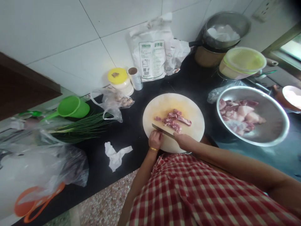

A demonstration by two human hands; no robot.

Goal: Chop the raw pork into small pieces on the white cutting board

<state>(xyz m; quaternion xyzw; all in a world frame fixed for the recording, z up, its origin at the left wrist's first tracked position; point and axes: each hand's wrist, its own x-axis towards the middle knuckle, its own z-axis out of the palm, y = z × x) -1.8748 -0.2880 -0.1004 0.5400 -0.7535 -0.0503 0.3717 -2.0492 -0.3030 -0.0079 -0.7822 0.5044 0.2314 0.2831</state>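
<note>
At frame centre, the right hand (184, 141) grips the knife (164, 131) near meat (173, 123) on the white board (196, 121); left hand (155, 139) closure cannot be determined.

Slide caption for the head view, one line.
Right hand holds a knife over a board with meat pieces; left hand close by; metal bowl at right.

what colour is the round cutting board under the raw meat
The round board is off-white, partly yellowish; best in the head view.
</note>
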